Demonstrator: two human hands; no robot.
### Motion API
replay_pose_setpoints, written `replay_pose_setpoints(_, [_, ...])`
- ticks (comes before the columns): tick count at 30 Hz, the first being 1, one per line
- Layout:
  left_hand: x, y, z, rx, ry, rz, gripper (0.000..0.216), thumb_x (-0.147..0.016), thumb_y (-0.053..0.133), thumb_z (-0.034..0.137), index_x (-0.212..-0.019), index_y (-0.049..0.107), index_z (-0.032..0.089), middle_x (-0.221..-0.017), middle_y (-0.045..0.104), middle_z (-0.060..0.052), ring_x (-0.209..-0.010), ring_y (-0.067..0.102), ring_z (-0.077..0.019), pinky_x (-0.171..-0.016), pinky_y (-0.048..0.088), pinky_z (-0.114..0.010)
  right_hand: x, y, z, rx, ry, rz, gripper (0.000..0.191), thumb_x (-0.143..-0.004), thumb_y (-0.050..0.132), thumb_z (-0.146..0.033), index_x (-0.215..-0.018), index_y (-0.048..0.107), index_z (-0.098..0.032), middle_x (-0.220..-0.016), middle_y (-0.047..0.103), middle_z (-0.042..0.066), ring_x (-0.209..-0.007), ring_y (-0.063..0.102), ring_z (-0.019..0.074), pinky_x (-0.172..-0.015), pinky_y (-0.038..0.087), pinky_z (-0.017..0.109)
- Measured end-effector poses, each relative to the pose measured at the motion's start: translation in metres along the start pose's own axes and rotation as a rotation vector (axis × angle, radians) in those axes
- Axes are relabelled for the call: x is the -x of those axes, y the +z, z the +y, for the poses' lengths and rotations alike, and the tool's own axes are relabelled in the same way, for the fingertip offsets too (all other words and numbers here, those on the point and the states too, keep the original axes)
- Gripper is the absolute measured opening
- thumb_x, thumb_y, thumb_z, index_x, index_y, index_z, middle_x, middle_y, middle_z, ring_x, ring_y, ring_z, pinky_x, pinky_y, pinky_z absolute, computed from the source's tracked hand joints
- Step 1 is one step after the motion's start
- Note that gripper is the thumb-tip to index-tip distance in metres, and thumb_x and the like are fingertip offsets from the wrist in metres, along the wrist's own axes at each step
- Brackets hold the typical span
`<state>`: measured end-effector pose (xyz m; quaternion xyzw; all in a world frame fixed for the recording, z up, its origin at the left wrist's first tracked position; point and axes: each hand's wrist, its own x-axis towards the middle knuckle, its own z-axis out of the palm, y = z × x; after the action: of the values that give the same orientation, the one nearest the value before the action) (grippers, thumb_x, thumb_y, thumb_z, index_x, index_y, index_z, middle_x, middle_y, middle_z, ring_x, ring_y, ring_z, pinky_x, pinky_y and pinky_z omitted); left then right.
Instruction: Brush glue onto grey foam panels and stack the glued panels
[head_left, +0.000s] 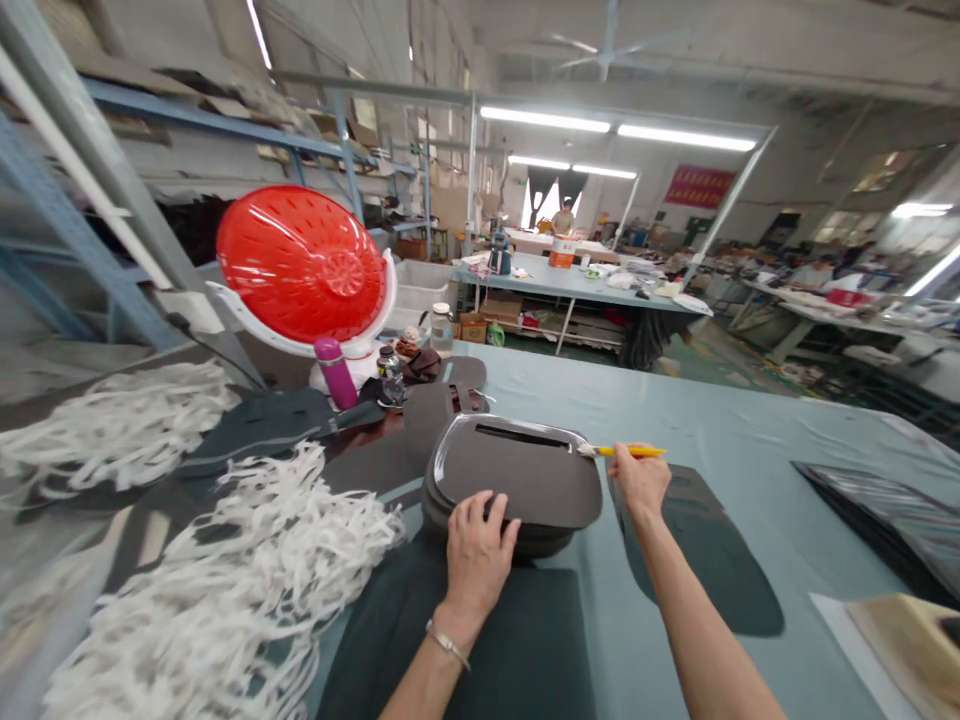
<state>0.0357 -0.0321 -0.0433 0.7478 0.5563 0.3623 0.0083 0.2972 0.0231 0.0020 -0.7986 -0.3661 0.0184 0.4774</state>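
Note:
A stack of dark grey rounded panels (517,475) lies in front of me, the top one with a long slot near its far edge. A shiny wet-looking band runs along the top panel's left and far rim. My left hand (480,545) rests on the near edge of the stack, fingers spread and lying flat. My right hand (641,480) grips a yellow-handled brush (634,451), its pale bristles touching the panel's far right corner. Beneath my left forearm is a dark green sheet (525,630). Right of the stack lies a dark green rounded panel (697,550).
White strips (300,560) are heaped on the left. Behind them stand a red basket (300,265), a purple bottle (336,375) and a dark bottle (390,375). Black sheets (885,510) lie on the blue table (720,410) at right. A person (562,218) stands far back.

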Motion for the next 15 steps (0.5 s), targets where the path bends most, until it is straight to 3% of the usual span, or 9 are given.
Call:
replay_pose_setpoints(5, [0.001,-0.007,0.003,0.006,-0.02,-0.055,0.031,-0.085,0.05,0.033,-0.113,0.057,0.022,-0.113,0.055,-0.01,-0.106,0.048,-0.0243,-0.094,0.038,-0.043,0.065,-0.052,0.0,0.013,0.071,0.01,0.021,-0.071,0.054,-0.037,-0.064,0.06,-0.018,-0.042,0.054,-0.003,-0.046,0.054,0.0157,-0.057,0.04,0.025])
replay_pose_setpoints(8, [-0.01,-0.021,-0.005,0.14,-0.042,-0.144,0.028,-0.088,0.044,0.034,-0.109,0.059,0.023,-0.111,0.058,-0.007,-0.104,0.052,-0.0214,-0.094,0.039,-0.039,0.109,-0.061,-0.019,-0.002,-0.008,0.065,0.017,-0.071,0.056,-0.033,-0.061,0.056,-0.019,-0.045,0.053,-0.004,-0.047,0.052,0.014,-0.055,0.038,0.023])
replay_pose_setpoints(10, [-0.025,-0.031,-0.017,0.309,-0.078,-0.202,0.031,-0.091,0.036,0.035,-0.108,0.059,0.023,-0.109,0.062,-0.005,-0.101,0.055,-0.0182,-0.092,0.041,-0.035,0.139,-0.048,-0.042,-0.152,-0.11,0.004,0.017,-0.075,0.056,-0.033,-0.066,0.057,-0.019,-0.053,0.056,-0.003,-0.052,0.053,0.013,-0.056,0.039,0.022])
replay_pose_setpoints(13, [-0.052,-0.041,-0.042,0.503,-0.196,-0.204,0.037,-0.093,0.026,0.037,-0.112,0.055,0.023,-0.107,0.065,-0.004,-0.098,0.059,-0.015,-0.087,0.043,-0.028,0.178,-0.008,-0.08,-0.434,-0.319,-0.333,0.017,-0.08,0.054,-0.033,-0.078,0.061,-0.018,-0.071,0.063,0.001,-0.062,0.057,0.0125,-0.062,0.043,0.022])
replay_pose_setpoints(15, [-0.064,-0.041,-0.057,0.485,-0.25,-0.236,0.036,-0.093,0.027,0.036,-0.112,0.055,0.023,-0.102,0.067,-0.003,-0.096,0.06,-0.0148,-0.086,0.042,-0.028,0.194,0.016,-0.092,-0.516,-0.41,-0.499,0.018,-0.082,0.053,-0.032,-0.083,0.062,-0.017,-0.078,0.064,0.002,-0.067,0.058,0.0125,-0.066,0.045,0.022])
